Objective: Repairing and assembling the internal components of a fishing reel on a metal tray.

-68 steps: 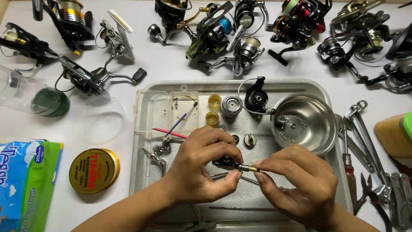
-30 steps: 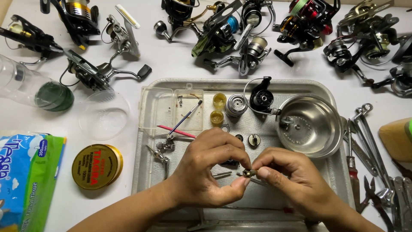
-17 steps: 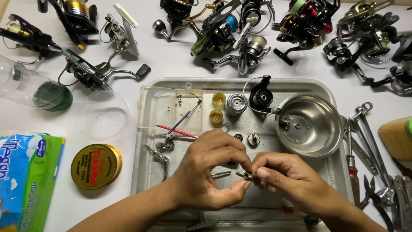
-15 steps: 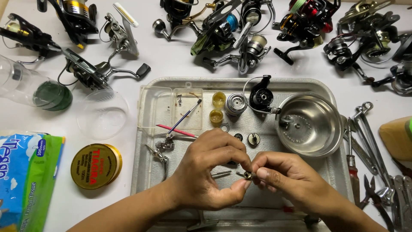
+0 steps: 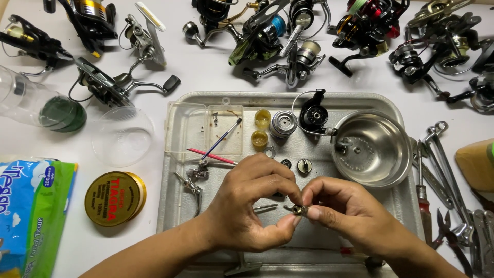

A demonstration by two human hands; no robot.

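Observation:
Both hands meet over the front half of a metal tray (image 5: 175, 201). My left hand (image 5: 252, 203) and my right hand (image 5: 350, 216) pinch one small brass-coloured metal part (image 5: 299, 210) between their fingertips. A thin metal pin (image 5: 265, 207) lies on the tray under my left fingers. Just beyond the hands lie a small round black part (image 5: 304, 165) and a ring (image 5: 269, 151). Further back on the tray stand a silver spool (image 5: 282, 123), a black reel body (image 5: 314, 112) and two small yellow caps (image 5: 261, 128).
A steel bowl (image 5: 371, 148) sits at the tray's right. A clear parts box (image 5: 206, 128), a brush (image 5: 221, 140) and a pink stick are at its left. Several fishing reels (image 5: 272, 36) line the back. Wrenches and pliers (image 5: 442, 175) lie right; a round yellow tin (image 5: 115, 198), tissue pack (image 5: 31, 216) and clear cups left.
The hands have drawn closer together, and the small part is now pinched tight between both sets of fingertips. The rest of the table is unchanged.

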